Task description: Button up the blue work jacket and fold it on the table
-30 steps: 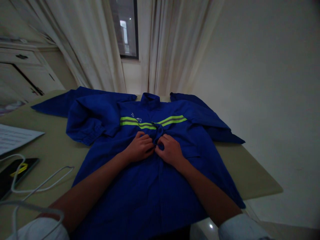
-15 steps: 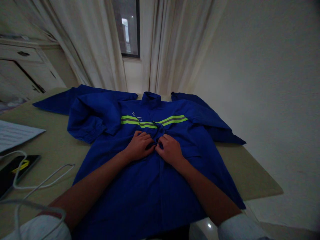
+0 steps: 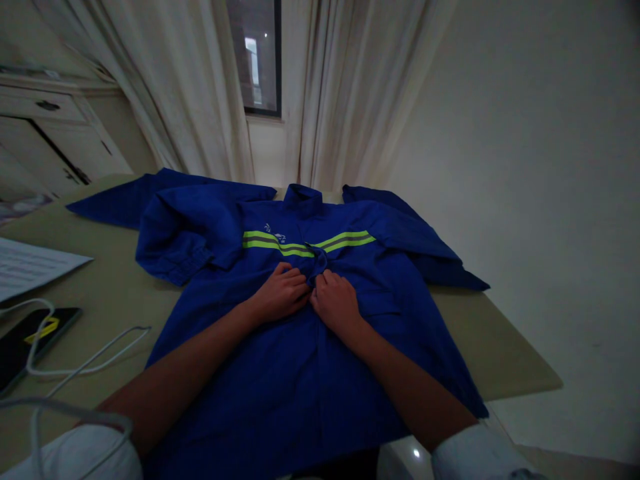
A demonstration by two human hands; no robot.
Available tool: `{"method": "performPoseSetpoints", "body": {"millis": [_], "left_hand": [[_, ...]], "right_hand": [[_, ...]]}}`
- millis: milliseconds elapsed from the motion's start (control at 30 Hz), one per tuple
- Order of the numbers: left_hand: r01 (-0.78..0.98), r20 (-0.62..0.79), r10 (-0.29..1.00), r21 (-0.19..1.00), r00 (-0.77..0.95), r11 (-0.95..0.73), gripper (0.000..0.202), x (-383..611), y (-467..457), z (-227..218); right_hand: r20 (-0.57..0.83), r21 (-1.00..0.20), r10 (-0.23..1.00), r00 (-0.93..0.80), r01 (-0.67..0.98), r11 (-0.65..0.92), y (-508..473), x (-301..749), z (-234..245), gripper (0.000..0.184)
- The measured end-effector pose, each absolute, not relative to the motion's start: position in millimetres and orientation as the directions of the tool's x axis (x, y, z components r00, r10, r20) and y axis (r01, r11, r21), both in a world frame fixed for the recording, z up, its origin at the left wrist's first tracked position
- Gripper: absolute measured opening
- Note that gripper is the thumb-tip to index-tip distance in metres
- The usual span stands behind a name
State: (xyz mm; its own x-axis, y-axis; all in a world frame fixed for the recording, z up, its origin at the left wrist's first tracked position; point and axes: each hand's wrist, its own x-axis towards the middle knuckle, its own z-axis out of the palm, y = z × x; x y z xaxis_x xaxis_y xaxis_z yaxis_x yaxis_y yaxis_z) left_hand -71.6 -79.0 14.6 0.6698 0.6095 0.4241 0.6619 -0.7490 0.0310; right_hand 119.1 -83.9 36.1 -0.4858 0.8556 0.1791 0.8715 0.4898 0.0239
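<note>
A blue work jacket (image 3: 280,393) with a yellow-green and grey reflective stripe across its chest lies spread on the table, collar at the far side. My left hand (image 3: 285,293) and my right hand (image 3: 337,300) meet at its front opening, just below the stripe. Both have their fingers bent and closed on the jacket's front edges, with the fingertips nearly touching. Whether a button or other fastener is between them is hidden. Above my hands the front edge gapes in a small loop of cloth.
On the table's (image 3: 120,280) left side are a printed paper sheet (image 3: 35,267), a dark phone-like device (image 3: 30,347) with a yellow mark, and a white cable (image 3: 90,370). Beyond the table hang pale curtains (image 3: 200,87); a cabinet (image 3: 55,127) stands at left, a wall (image 3: 525,167) at right.
The fingers of my right hand have curled in more, closing the gap between thumb and forefinger. My left hand has shifted only slightly; the jacket lies as before.
</note>
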Motion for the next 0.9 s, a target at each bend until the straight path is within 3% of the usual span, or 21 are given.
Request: {"method": "performPoseSetpoints", "body": {"millis": [900], "left_hand": [[0.663, 0.353, 0.68, 0.188, 0.642, -0.724, 0.015, -76, -73, 4]], "right_hand": [[0.119, -0.179, 0.861, -0.495, 0.842, 0.509, -74, 128, 36, 0.007]]}}
